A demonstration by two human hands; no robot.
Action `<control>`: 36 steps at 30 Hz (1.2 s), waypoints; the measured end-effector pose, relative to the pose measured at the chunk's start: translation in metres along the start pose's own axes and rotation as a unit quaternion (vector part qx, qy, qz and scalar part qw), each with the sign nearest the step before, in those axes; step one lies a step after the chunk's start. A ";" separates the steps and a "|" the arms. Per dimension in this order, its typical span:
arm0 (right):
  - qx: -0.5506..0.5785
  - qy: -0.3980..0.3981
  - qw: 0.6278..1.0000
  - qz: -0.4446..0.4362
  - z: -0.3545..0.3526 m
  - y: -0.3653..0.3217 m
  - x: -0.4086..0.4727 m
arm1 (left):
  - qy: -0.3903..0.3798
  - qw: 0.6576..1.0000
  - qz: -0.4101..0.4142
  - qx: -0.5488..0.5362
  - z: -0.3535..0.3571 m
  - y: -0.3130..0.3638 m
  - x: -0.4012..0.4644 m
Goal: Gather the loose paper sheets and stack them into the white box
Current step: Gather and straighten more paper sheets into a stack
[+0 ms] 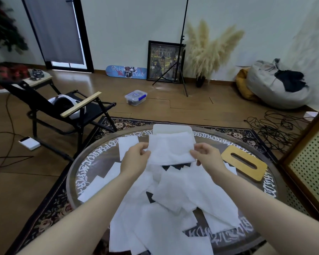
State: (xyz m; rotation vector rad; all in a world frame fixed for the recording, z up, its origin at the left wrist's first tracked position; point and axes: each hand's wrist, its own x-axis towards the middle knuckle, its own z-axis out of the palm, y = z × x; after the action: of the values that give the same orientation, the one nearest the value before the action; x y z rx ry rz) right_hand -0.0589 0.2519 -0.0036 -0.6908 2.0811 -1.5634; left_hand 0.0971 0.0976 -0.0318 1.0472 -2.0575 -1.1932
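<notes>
The held sheet [170, 150], a soft white paper square, is hanging in the middle of the frame, stretched between two hands just in front of the white box [171, 130]. The left hand [136, 157] is pinching its left edge with curled fingers, and the right hand [206, 156] is pinching its right edge the same way, so both are gripping the one sheet. The box is standing at the far rim of the round table [276, 183], upper centre of the frame, and its inside is mostly hidden behind the sheet, so how many sheets are lying in it I cannot tell.

Judging from this, the step in hand is squaring up one sheet and carrying it to the box. The next move is calling for a short reach forward, lowering the sheet flat through the opening and releasing both edges together so it is not crumpling.

Below the hands, the loose sheets [173, 208] are lying overlapped across the lower centre, so much of the job is remaining. A wooden lid [245, 162] with a slot is resting at the right of the table
</notes>
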 end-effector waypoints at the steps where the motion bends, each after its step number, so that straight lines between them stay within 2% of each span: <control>1: -0.010 0.008 1.000 0.001 0.000 -0.001 0.011 | -0.003 1.000 -0.002 0.006 0.003 0.004 0.009; 8: -0.063 0.052 0.997 0.010 -0.007 -0.009 0.082 | 0.011 0.999 -0.039 0.011 0.027 0.023 0.078; 21: -0.233 0.070 0.970 0.024 0.008 0.014 0.136 | 0.012 0.981 -0.050 0.187 0.054 0.017 0.125; 28: -0.298 0.079 0.951 0.008 0.009 0.019 0.142 | 0.012 0.964 -0.011 0.264 0.062 0.013 0.128; 31: -0.356 0.068 0.932 -0.024 0.009 0.018 0.139 | 0.005 0.953 0.007 0.301 0.063 0.012 0.128; 36: -0.428 0.036 0.900 -0.071 0.009 0.017 0.132 | -0.014 0.910 0.082 0.407 0.064 0.010 0.123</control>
State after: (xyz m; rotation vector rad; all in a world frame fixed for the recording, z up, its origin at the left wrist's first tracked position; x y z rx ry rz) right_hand -0.1580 0.1659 -0.0288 -1.0916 2.8158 -0.6541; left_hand -0.0226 0.0284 -0.0447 1.1552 -2.6710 -0.2228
